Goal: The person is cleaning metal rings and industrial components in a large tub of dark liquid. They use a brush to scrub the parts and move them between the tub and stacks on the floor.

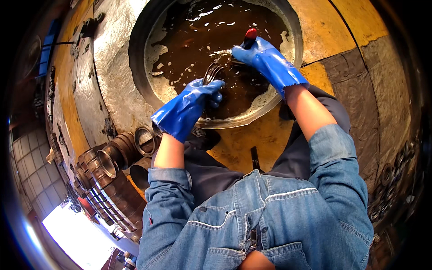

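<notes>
A large round tub (138, 54) of brown, foam-edged liquid (193, 42) is in front of me. Over its near part, my left hand (191, 99) in a blue rubber glove is closed around a bundle of thin curved metal rings (213, 72). My right hand (268, 57), gloved alike, grips a tool with a red-ended dark handle (250, 37). The working end of that tool is low, close to the rings and the liquid surface; its kind cannot be made out. Splashes show between the two hands.
Rusty metal rings (108, 163) and cylindrical parts lie in rows left of my legs. A wide ring (145, 140) stands close to the tub. Worn yellow floor plates (243, 146) surround it. Dark metal parts (388, 175) are piled at the far right.
</notes>
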`<action>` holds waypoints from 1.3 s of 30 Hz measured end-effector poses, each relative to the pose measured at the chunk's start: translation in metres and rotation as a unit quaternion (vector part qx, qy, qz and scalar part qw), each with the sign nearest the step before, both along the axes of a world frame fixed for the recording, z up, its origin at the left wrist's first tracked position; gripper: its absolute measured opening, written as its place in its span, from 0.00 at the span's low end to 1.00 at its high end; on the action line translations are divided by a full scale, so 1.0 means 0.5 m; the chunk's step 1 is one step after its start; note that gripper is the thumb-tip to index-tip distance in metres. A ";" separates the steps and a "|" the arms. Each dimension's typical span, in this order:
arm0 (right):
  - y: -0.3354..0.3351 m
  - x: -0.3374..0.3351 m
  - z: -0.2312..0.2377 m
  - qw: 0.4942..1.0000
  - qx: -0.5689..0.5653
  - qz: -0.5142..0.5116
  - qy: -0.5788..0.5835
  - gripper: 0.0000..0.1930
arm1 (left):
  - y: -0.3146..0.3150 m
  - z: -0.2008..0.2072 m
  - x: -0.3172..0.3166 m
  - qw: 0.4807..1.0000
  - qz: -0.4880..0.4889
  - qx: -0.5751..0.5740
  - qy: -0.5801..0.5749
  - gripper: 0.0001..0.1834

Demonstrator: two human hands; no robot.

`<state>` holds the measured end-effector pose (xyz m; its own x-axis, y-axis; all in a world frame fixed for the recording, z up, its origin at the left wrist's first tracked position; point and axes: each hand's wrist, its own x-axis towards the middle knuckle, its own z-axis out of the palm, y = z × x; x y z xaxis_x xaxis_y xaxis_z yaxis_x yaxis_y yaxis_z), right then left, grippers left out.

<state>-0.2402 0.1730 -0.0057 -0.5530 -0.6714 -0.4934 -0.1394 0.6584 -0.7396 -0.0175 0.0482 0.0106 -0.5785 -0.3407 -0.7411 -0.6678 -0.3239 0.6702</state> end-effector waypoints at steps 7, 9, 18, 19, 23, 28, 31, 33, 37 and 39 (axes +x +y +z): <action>0.074 -0.012 0.064 0.970 -0.223 -0.086 0.043 0.23 | 0.017 -0.033 -0.003 0.979 0.073 -0.006 0.191 0.23; 0.074 -0.023 0.041 0.971 -0.202 -0.102 0.073 0.22 | 0.015 -0.044 0.007 0.984 -0.003 -0.016 0.175 0.26; -0.056 0.033 -0.016 0.955 -0.243 0.094 -0.142 0.18 | -0.031 -0.077 0.013 0.983 0.045 -0.007 0.175 0.16; -0.073 0.049 -0.026 0.949 -0.245 0.118 -0.160 0.18 | -0.012 -0.043 0.003 0.980 0.053 -0.047 0.187 0.15; -0.109 0.030 -0.065 0.979 -0.122 0.121 -0.109 0.13 | -0.040 -0.044 0.025 0.992 0.045 0.039 0.109 0.14; -0.044 0.037 -0.007 0.991 -0.118 -0.033 -0.046 0.16 | -0.029 -0.019 0.045 0.989 0.084 0.018 0.116 0.13; -0.079 0.044 0.048 0.957 -0.184 0.079 -0.211 0.17 | -0.024 -0.023 0.047 0.985 0.062 0.002 0.159 0.13; -0.108 0.065 0.052 0.979 -0.100 0.127 -0.125 0.17 | -0.023 -0.016 0.053 0.987 0.046 -0.016 0.156 0.14; -0.085 0.048 -0.034 0.986 -0.127 0.014 -0.109 0.19 | -0.024 -0.015 0.036 0.991 0.042 0.016 0.127 0.16; -0.029 0.055 0.002 0.981 -0.173 -0.037 -0.084 0.22 | -0.024 -0.017 0.042 0.991 0.056 0.033 0.120 0.17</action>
<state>-0.2127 0.1585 -0.0045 -0.5365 -0.7764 -0.3308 0.0414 0.3673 -0.9292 0.0033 0.0363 0.0019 -0.7021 -0.3691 -0.6090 -0.4484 -0.4353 0.7807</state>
